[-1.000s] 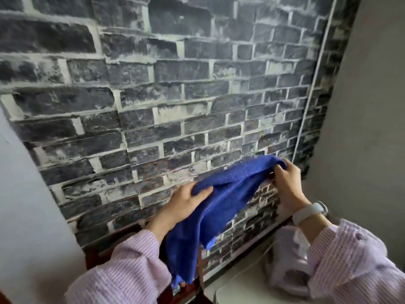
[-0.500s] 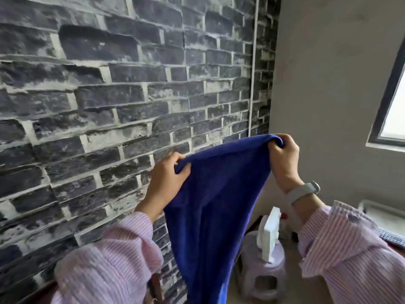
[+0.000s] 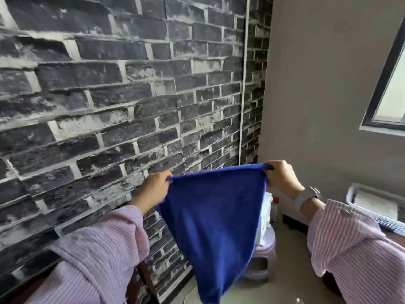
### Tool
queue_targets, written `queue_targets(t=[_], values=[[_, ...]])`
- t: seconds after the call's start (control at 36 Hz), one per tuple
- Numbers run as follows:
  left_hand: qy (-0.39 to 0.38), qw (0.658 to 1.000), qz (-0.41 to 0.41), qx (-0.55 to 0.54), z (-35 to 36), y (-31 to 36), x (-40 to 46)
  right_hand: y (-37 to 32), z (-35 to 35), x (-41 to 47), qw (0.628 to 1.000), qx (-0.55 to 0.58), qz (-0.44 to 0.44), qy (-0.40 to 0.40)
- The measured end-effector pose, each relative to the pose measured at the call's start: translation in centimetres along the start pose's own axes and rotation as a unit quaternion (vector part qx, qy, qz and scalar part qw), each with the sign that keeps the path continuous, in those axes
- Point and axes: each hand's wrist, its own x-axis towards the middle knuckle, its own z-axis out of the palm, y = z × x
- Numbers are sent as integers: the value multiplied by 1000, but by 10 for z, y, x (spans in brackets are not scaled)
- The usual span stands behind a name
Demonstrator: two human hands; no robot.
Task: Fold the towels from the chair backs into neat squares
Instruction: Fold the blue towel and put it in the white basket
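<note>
Blue towel (image 3: 215,227) is held up in mid-air before the brick wall (image 3: 109,95).
Its top corners are pinched by the left hand (image 3: 154,188) and right hand (image 3: 282,179); an uneven, sagging spread could skew the fold.

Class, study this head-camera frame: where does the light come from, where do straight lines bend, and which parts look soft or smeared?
Head view: daylight enters from the window at right, blown out to near white; the white pipe and the brick courses bow, wide-angle distortion; the brick wall at far left and the striped sleeves smear slightly; the blue towel stays fairly sharp and evenly lit.
</note>
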Motion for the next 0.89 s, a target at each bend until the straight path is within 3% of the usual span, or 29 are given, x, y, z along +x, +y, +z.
queue_targets(t=[0.14, 0.36, 0.53, 0.69, 0.81, 0.89], values=[[88, 986, -92, 110, -7, -27, 13, -11, 34, 5, 998, 36, 10, -42], [236, 956, -169, -36, -32, -60, -11, -44, 81, 8, 983, 171, -11, -64], [274, 951, -96, -110, -37, -88, -89, -42, 116, -25, 978, 199, -38, -57], [172, 966, -117, -151, -5, -120, -190, -3, 157, -99, 968, 221, -33, -117], [34, 958, -201, -200, 37, -146, -254, 40, 176, -149, 970, 118, -31, -210], [-12, 950, -238, -202, 65, -158, -289, 65, 185, -177, 962, 78, -3, -262]])
